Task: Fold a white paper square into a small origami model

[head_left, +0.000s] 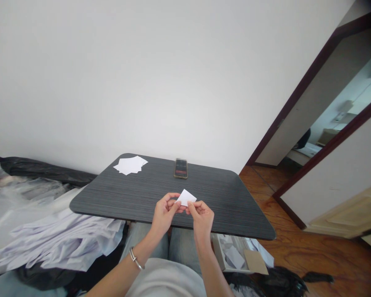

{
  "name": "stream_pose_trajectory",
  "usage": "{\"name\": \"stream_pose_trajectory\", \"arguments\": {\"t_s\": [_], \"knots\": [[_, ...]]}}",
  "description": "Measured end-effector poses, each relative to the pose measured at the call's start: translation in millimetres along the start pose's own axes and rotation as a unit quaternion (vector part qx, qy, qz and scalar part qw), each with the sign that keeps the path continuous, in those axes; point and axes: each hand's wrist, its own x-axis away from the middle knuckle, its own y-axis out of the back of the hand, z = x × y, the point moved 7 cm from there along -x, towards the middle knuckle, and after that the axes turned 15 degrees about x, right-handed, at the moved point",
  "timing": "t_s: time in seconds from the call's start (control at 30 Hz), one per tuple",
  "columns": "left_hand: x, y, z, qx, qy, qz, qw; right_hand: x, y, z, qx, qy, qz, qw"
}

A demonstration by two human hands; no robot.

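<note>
Pinching from both sides, we hold a small piece of white paper between our left hand and right hand, both closed on it at the fingertips. Its upper edges rise to a point, and we see it against the near part of a dark grey wood-grain table, with our hands over the table's near edge. A silver bangle circles our left wrist.

Farther across the tabletop, to the left, lies a loose stack of white paper sheets. To its right, near the far edge, a phone lies with its blurred screen facing up. Below the table we see our blue jeans and white top.

On our left, a heap of crumpled white sheets spreads beside the table, with a black plastic bag along the wall behind it. On our right, an open cardboard box holding white paper sits by the table, above a wood floor, and a dark-framed doorway opens beyond.
</note>
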Motion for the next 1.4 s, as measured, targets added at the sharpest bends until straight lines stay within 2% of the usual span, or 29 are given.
{"name": "stream_pose_trajectory", "arguments": {"t_s": [0.43, 0.8, 0.93, 1.07, 1.23, 1.4], "knots": [[-2, 4.1, 1, 0.013, 0.023, 0.001, 1.0, -1, -3, -2, -0.04, 0.009, 0.029, 0.999], [1, -3.1, -2, -0.01, -0.004, 0.021, 1.0, 2, -6, 4, -0.01, 0.031, 0.046, 0.998], [-1, -1.8, -2, -0.002, -0.005, 0.021, 1.0, 3, -8, 2, -0.046, 0.018, 0.052, 0.997], [-2, 2.9, -6, -0.008, -0.021, 0.005, 1.0, 2, -10, -8, -0.088, -0.032, 0.065, 0.994], [-2, 2.8, -6, -0.016, -0.025, 0.013, 0.999, 5, -20, -12, -0.045, -0.044, 0.132, 0.989], [-3, 1.4, -4, -0.029, -0.01, 0.021, 0.999, 3, -20, -10, -0.006, -0.035, 0.133, 0.991]]}}
